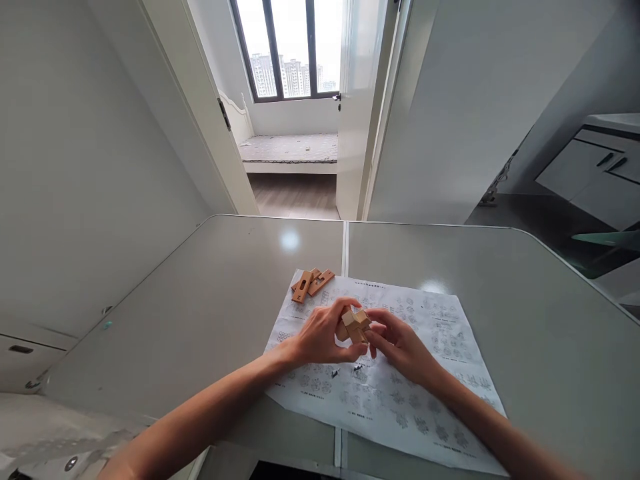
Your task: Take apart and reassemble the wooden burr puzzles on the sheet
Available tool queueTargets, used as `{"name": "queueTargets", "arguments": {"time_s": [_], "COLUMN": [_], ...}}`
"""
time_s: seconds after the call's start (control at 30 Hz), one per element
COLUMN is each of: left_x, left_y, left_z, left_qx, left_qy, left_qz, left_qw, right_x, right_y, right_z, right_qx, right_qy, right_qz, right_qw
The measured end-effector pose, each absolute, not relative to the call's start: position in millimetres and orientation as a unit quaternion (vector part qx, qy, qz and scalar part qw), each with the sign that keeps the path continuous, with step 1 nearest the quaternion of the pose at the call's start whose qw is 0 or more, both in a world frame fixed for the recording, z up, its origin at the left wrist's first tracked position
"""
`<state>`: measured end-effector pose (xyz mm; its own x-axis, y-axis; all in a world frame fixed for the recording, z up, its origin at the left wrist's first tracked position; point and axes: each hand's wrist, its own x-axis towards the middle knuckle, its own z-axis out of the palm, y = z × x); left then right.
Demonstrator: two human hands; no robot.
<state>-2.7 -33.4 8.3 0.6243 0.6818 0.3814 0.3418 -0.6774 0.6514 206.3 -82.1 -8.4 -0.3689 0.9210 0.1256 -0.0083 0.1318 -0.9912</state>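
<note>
Grey tabletop point(200, 320) is seen nearest, and a printed sheet of diagrams point(400, 407) is spread across its middle seam. Two small dark bits point(345, 369) are seen on the paper just below the hands. Above the sheet, a small wooden block puzzle point(356, 325) is gripped from both sides. The left hand point(320, 337) is curled around its left side, and the right hand point(400, 343) is closed on its right side by the fingertips. Farther back, loose flat wooden pieces point(310, 283) are laid together at the sheet's far left corner. Beyond the table, a bare mattress point(290, 148) and a tall window point(290, 47) are seen past an open door point(357, 107).
</note>
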Motion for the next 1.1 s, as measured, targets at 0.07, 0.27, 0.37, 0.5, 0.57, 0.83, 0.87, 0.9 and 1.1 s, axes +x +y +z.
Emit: {"name": "queueTargets", "arguments": {"time_s": [0.07, 0.27, 0.37, 0.5, 0.57, 0.83, 0.87, 0.9, 1.1], "left_x": [-3, -3, -3, -3, -3, -1, -1, -1, -3], "left_y": [-34, -35, -34, -33, -33, -32, -33, -33, -32], "left_z": [7, 6, 5, 4, 4, 5, 6, 7, 9], "left_qx": [0.864, 0.876, 0.878, 0.875, 0.87, 0.856, 0.855, 0.856, 0.868], "left_qy": [0.288, 0.268, 0.264, 0.258, 0.259, 0.266, 0.267, 0.268, 0.257], "left_qz": [0.32, 0.318, 0.32, 0.331, 0.334, 0.348, 0.345, 0.34, 0.309], "left_qw": [0.261, 0.245, 0.24, 0.244, 0.252, 0.275, 0.28, 0.284, 0.291], "right_x": [207, 208, 208, 208, 207, 205, 205, 206, 210], "right_y": [-82, -81, -81, -82, -84, -86, -85, -85, -83], "right_z": [-6, -7, -11, -15, -15, -16, -15, -14, -8], "right_qx": [-0.367, -0.375, -0.389, -0.409, -0.418, -0.439, -0.436, -0.43, -0.398], "right_qy": [-0.637, -0.659, -0.668, -0.704, -0.714, -0.71, -0.707, -0.705, -0.726], "right_qz": [0.547, 0.538, 0.513, 0.439, 0.408, 0.384, 0.396, 0.406, 0.405], "right_qw": [0.401, 0.367, 0.373, 0.381, 0.386, 0.394, 0.392, 0.392, 0.389]}}
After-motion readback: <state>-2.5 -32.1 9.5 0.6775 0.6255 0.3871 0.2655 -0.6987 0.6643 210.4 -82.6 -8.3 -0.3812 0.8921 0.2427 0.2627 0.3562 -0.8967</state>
